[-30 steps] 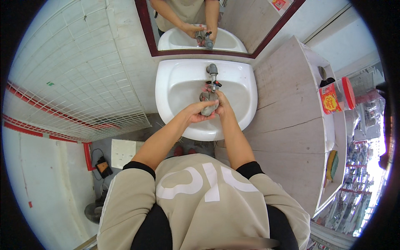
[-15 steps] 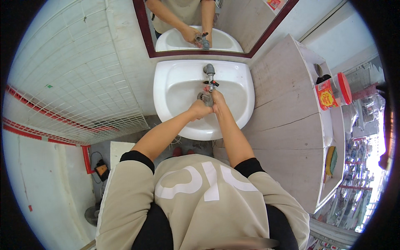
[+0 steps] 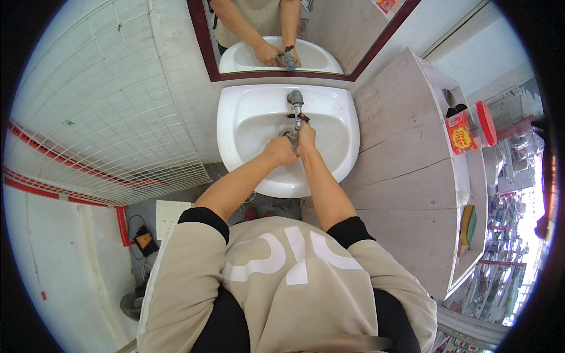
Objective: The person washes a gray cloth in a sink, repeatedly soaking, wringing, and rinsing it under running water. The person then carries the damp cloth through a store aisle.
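Over the white washbasin (image 3: 235, 154), my left hand (image 3: 281, 150) and my right hand (image 3: 305, 140) are close together beneath the tap (image 3: 298, 110). The tap is grey metal with a small black and red handle (image 3: 303, 117). My left hand's fingers are closed around a small greyish, shiny thing (image 3: 288, 135); its kind is hard to make out. Just below the tap handle, my right hand is curled beside it, its fingertips mostly hidden. Whether it grips the same thing or touches the spout, I cannot tell. The mirror (image 3: 282, 56) reflects both hands at the tap.
A wooden shelf unit (image 3: 406, 170) stands at the right, holding a red-lidded plastic jar (image 3: 471, 128) and a yellow-green sponge (image 3: 468, 226). White wire mesh (image 3: 118, 129) lines the left wall. A black and orange device (image 3: 145, 240) is low at the left, beside a pale board (image 3: 172, 215).
Both hands have shifted slightly and turned. My left hand now covers more of the greyish thing, and my right hand has come up nearer the tap handle.
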